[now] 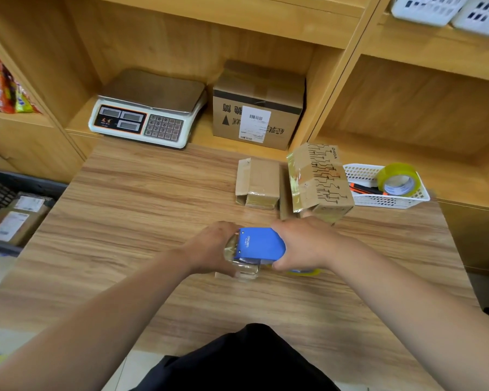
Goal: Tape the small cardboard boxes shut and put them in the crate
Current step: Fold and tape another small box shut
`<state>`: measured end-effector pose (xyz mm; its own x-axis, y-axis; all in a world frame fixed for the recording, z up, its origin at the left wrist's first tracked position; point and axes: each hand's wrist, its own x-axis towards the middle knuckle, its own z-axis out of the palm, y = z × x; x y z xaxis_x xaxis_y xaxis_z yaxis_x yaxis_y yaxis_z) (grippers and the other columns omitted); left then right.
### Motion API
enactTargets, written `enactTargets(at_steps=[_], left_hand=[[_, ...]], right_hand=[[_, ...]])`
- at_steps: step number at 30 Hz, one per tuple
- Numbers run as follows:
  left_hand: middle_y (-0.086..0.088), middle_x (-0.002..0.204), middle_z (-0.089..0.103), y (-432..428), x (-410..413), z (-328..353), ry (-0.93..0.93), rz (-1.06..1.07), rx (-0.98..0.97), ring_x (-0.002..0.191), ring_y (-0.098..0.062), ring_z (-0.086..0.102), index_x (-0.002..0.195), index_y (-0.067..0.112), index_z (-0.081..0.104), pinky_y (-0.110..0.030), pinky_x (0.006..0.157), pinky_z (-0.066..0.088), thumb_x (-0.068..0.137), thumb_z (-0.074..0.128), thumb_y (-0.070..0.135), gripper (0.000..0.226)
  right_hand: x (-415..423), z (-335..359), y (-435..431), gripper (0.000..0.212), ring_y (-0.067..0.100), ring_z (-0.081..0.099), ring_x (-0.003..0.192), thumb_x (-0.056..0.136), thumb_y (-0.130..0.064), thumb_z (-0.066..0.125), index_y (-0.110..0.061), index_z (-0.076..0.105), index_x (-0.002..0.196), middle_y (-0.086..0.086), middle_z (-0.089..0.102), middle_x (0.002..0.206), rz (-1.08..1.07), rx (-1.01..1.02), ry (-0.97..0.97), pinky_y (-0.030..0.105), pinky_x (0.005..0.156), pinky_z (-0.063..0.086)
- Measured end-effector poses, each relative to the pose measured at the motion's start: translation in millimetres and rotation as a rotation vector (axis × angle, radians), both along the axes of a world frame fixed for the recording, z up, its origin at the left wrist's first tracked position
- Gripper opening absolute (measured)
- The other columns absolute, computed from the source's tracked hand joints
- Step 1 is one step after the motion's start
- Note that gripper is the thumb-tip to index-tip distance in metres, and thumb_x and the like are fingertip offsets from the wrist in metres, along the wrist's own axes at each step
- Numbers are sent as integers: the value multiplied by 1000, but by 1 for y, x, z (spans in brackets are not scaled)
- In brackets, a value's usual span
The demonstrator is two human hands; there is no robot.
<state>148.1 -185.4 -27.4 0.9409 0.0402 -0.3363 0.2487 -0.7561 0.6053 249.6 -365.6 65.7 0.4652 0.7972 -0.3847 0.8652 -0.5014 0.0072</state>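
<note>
The left hand (pixel 212 249) gripped one end of a small brown cardboard box (pixel 244 268) wrapped in glossy clear tape. Its fingers were curled over the box's far edge, and most of the box lay hidden beneath the hands near the middle of the wood-grain tabletop (pixel 124 221). The right hand (pixel 302 244) clasped a blue metal tape dispenser (pixel 261 244) and held it on top of that box, fingers wrapped over the far side and thumb tucked along the near side. A yellowish rim of tape showed just under the thumb.

Farther back on the tabletop lay a plain cardboard box with an open end flap (pixel 259 180). Just beside it to the right was a tilted cardboard box printed with black circuit-like lines (pixel 322 179). Near that, a white plastic mesh basket (pixel 359 170) held a roll of yellowish clear tape (pixel 398 180) and an orange-and-black cutter (pixel 364 189).

At the left edge, lower than the tabletop, a black plastic crate (pixel 0 190) held labelled parcels (pixel 12 221). On the wooden shelf behind stood a white electronic scale (pixel 150 111) and a larger cardboard carton with a barcode label (pixel 257 108)
</note>
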Motion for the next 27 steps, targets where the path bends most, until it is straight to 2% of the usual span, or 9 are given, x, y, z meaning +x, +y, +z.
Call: enactTargets(at_steps=[2, 10, 14, 17, 19, 23, 27], left_hand=[[5, 130, 45, 2, 0, -3, 35, -28, 28, 124, -15, 40, 135, 23, 40, -23, 97, 34, 58, 85, 46, 92], [2, 127, 46, 5, 1, 0, 34, -119, 132, 122, -19, 40, 133, 17, 40, -21, 92, 28, 65, 81, 49, 86], [1, 143, 37, 4, 0, 2, 26, -154, 144, 135, -18, 30, 142, 21, 35, -26, 108, 24, 65, 81, 48, 94], [0, 144, 38, 3, 0, 4, 9, -172, 146, 136, -18, 29, 141, 22, 36, -26, 109, 22, 65, 81, 47, 92], [-1, 146, 36, 2, 0, 5, 12, -186, 156, 136, -18, 28, 141, 21, 36, -26, 109, 20, 66, 80, 48, 92], [-1, 147, 33, 1, 0, 3, 28, -199, 163, 137, -17, 25, 143, 22, 34, -26, 112, 17, 66, 80, 51, 94], [-2, 146, 35, -1, 1, 3, 15, -204, 160, 137, -17, 26, 142, 21, 34, -22, 109, 16, 65, 81, 49, 94]], right_hand=[[-1, 0, 1, 39, 21, 48, 77, 72, -50, 64, -25, 44, 94, -5, 58, 86, 9, 3, 6, 23, 55, 16], [-2, 3, -12, 43, 21, 52, 80, 71, -53, 66, -24, 43, 95, -7, 57, 82, -7, 76, 71, 19, 56, 18], [0, 2, -27, 43, 19, 50, 79, 69, -54, 66, -27, 43, 94, -10, 53, 78, -27, 54, 75, 22, 56, 25], [4, 1, -45, 44, 19, 48, 77, 68, -57, 64, -29, 43, 94, -9, 56, 80, -56, 39, 72, 25, 63, 31], [7, 1, -59, 45, 18, 49, 78, 69, -59, 63, -29, 43, 96, -9, 58, 84, -69, 30, 55, 27, 66, 29], [9, 3, -79, 45, 16, 49, 80, 71, -59, 64, -30, 42, 97, -10, 60, 87, -82, 9, 46, 16, 60, 22], [7, -5, -74, 40, 17, 49, 77, 71, -54, 62, -28, 41, 94, -8, 58, 85, -65, -42, 10, 27, 66, 24]])
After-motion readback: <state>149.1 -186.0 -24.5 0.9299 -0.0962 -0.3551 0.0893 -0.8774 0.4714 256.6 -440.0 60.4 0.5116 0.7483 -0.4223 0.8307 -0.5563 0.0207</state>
